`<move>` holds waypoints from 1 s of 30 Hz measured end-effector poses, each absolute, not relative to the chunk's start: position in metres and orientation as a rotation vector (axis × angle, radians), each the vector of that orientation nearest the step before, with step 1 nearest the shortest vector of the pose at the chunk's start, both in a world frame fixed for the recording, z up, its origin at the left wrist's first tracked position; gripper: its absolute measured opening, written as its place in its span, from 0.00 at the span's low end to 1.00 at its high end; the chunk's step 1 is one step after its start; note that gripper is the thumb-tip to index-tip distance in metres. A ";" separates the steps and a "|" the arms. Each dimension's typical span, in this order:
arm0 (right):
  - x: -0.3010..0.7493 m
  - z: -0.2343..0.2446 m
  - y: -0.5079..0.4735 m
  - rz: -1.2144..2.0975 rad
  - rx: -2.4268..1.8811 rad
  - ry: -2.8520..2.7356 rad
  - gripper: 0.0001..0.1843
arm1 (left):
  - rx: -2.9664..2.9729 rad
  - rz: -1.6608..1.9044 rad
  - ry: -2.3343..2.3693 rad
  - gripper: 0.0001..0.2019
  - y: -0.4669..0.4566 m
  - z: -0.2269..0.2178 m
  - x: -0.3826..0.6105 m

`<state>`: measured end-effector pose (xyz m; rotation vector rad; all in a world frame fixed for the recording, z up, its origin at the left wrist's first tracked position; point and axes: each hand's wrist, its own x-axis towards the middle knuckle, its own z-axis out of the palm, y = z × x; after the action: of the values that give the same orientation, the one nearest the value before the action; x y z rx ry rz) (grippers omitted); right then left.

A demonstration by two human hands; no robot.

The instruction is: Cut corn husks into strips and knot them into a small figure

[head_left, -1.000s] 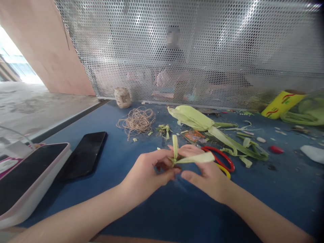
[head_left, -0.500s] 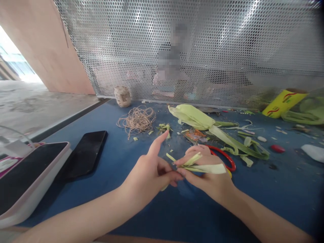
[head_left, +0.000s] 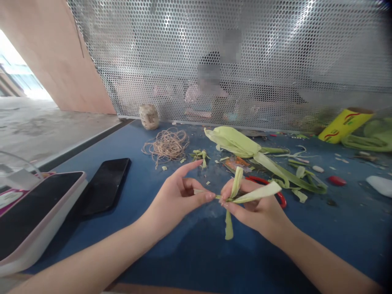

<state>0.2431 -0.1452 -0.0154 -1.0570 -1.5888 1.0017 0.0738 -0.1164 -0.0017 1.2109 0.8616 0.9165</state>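
Note:
Pale green corn husk strips (head_left: 259, 192) are held between my two hands above the blue table. My left hand (head_left: 176, 198) pinches one thin end between thumb and fingertips, its index finger stretched out. Close beside it, my right hand (head_left: 263, 212) is closed on the middle where the strips meet. From that pinch one strip sticks up, a wider one points right and another hangs down. Behind my right hand, red scissor handles (head_left: 282, 200) show in part. A small knotted husk piece (head_left: 203, 157) lies beyond my left index finger.
A husk-wrapped bundle (head_left: 232, 141) and loose husk scraps lie behind the hands. Tangled twine (head_left: 167, 145) and a twine roll (head_left: 149, 116) are back left, two phones at left. A yellow tube (head_left: 346, 124) leans right. Behind perforated metal (head_left: 147, 49) a person is visible.
The strips have turned and fanned out, with one now hanging below my right hand. My left thumb and fingers have come up onto the strip's end, and my left index finger tilts lower.

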 end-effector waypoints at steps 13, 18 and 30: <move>0.243 -0.019 -0.148 1.343 -1.050 -1.663 0.04 | 1.751 0.875 0.903 0.07 -0.116 0.001 0.068; 0.240 -0.019 -0.147 1.313 -1.093 -1.723 0.03 | 1.546 0.918 0.909 0.05 -0.117 -0.004 0.072; 0.250 -0.020 -0.140 1.013 -1.135 -1.607 0.11 | 1.741 1.089 1.163 0.12 -0.118 0.000 0.065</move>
<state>0.2495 -0.1401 -0.0200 -1.1352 -1.6074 1.0134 0.0654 -0.1176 0.0005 1.7411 1.1625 1.0895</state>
